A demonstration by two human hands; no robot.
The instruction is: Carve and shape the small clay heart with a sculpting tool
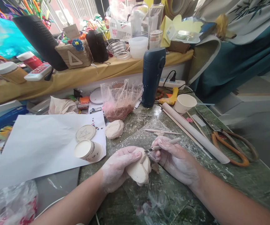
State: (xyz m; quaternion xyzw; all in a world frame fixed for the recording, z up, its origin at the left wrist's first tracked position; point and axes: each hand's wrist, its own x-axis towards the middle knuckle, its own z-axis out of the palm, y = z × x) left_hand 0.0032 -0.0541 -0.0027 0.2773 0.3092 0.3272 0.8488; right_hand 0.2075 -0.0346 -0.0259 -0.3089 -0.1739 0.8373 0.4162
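My left hand (121, 168), dusted white, is closed around a flat, pale clay piece (138, 170) with a line cut across its face. My right hand (172, 159), also powdery, pinches a craft knife (164, 144) with a grey handle. The knife's metal end points left and meets the upper right edge of the clay, or lies just beside it. Whether the blade is in the clay I cannot tell. Under both hands lies a clear plastic sheet (158, 200) smeared with white. A round lump of pale clay (114, 129) rests beyond my left hand.
Beyond my right hand lie a thin pointed stick (163, 131), a long pale roller (196, 134) and orange-handled scissors (233, 153). A dark blue flask (152, 78) stands behind, beside a bagged reddish lump (119, 107). At left, a small tub (88, 150) sits on white paper (43, 137).
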